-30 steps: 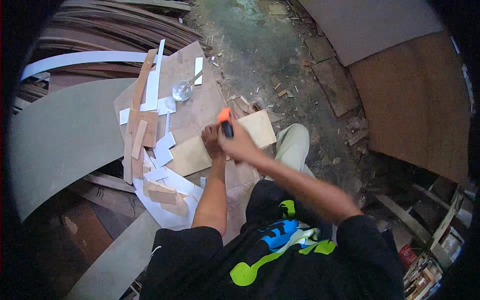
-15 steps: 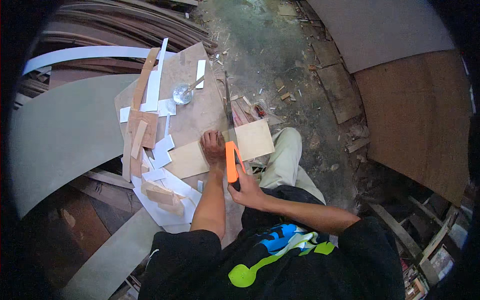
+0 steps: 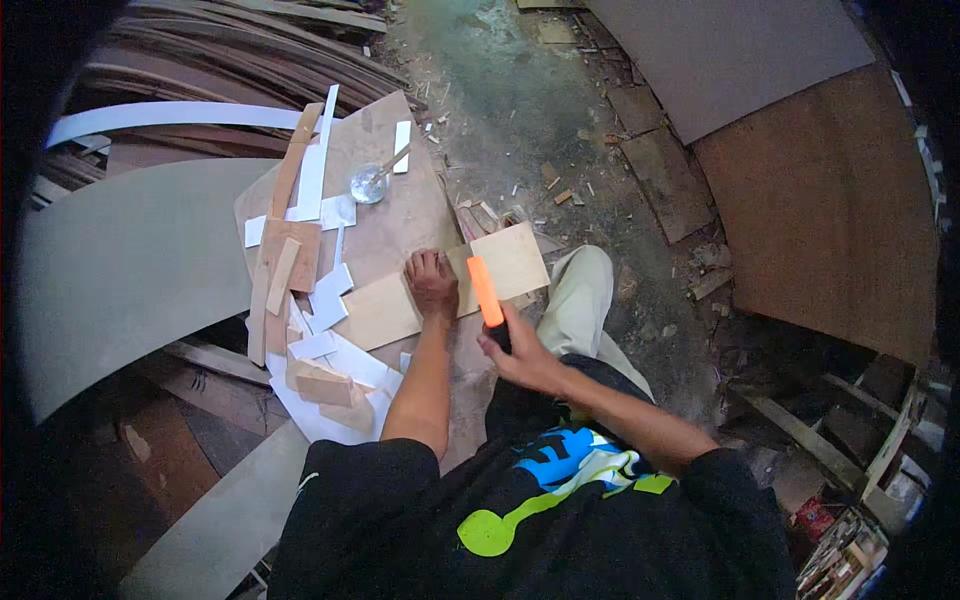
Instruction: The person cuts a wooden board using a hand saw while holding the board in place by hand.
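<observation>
My right hand [image 3: 522,352] is closed around the handle of a hand saw [image 3: 485,292], orange with a black grip. The handle lies over the near side of a pale wooden board [image 3: 385,308]; its blade is hard to make out. My left hand [image 3: 432,285] presses down on the same board, just left of the saw, its fingers bent and close together. The board lies slanted across a brown work surface [image 3: 385,235], and its right end reaches toward my knee.
White strips [image 3: 312,180] and wood offcuts [image 3: 325,385] lie left of the board. Beyond it stands a clear container [image 3: 368,184] with a stick in it. Large sheets [image 3: 810,210] lean at the right; scraps litter the floor [image 3: 500,110].
My right hand has drawn the saw back toward me and slightly right, and the long blade seen beyond the board no longer shows there. My left hand stays on the board.
</observation>
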The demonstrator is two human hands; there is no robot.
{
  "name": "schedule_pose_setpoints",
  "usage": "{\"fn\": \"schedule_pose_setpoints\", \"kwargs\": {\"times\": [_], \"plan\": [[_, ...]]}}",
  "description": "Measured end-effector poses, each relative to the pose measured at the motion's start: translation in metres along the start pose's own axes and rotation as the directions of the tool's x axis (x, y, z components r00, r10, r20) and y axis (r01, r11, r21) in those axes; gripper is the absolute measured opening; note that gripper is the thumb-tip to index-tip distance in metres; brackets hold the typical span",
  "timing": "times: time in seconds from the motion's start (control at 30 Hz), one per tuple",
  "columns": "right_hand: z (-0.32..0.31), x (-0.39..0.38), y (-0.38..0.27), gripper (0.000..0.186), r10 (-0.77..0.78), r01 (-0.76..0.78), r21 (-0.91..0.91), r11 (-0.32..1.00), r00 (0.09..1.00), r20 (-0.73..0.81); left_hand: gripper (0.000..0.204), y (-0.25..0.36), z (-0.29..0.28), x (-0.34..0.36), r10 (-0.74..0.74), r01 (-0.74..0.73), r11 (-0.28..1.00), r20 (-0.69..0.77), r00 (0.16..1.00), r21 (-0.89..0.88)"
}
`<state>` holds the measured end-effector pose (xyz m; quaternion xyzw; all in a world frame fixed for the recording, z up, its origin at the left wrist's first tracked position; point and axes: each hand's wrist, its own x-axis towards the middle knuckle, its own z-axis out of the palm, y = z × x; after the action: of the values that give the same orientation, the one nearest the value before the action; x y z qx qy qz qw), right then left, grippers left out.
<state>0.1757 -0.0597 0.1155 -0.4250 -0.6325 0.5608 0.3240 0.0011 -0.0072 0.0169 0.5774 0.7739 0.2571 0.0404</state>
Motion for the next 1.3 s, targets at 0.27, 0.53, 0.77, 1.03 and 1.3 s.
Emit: {"fn": "schedule_pose_setpoints", "kwargs": {"times": [0.27, 0.53, 0.77, 1.03, 1.3], "plan": [[-0.03, 0.093, -0.031, 0.034, 0.197, -0.388, 0.591, 0.707, 0.911, 0.362, 0.017, -0.051, 0.03, -0.01, 0.2, -0.189, 0.965, -0.043, 0.979, 0.182], [-0.022, 0.195, -0.057, 0.03, 0.357, -0.499, 0.517, 0.696, 0.864, 0.354, 0.016, -0.014, 0.017, 0.0, 0.05, -0.049, 0.998, -0.029, 0.998, 0.025], [-0.021, 0.201, -0.06, 0.029, 0.398, -0.502, 0.565, 0.655, 0.864, 0.307, 0.016, -0.025, 0.018, -0.004, 0.038, -0.035, 0.997, -0.036, 0.999, 0.071], [-0.018, 0.173, -0.044, 0.027, 0.43, -0.472, 0.292, 0.832, 0.881, 0.196, 0.047, -0.039, 0.002, -0.006, 0.232, -0.218, 0.965, 0.082, 0.969, -0.147], [-0.007, 0.172, -0.016, 0.013, 0.342, -0.352, 0.253, 0.901, 0.936, 0.085, 0.121, -0.053, -0.051, -0.006, 0.391, -0.448, 0.893, 0.415, 0.821, 0.045]]}}
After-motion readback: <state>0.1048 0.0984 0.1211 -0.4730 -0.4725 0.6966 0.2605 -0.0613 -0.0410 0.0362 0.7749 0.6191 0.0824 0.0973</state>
